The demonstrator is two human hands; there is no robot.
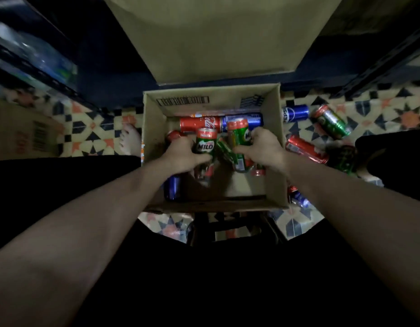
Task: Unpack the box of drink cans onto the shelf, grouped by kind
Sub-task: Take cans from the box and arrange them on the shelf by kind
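Note:
An open cardboard box (152, 128) sits on the patterned floor between my knees. Both hands are inside it. My left hand (180, 156) grips a green Milo can (205, 141), held upright. My right hand (263, 147) grips another green Milo can (238, 133), and a further green can lies under it. At the box's far side a red Coca-Cola can (199, 123) and a blue Pepsi can (253, 119) lie on their sides. A blue can (173, 187) lies at the near left corner.
Loose cans lie on the floor to the right: a Pepsi can (295, 113), a Milo can (331, 122), a red can (307, 149). The box's big flap (216, 38) stands up at the far side. Another carton (22, 131) is at left. Dark shelving (34, 57) is at upper left.

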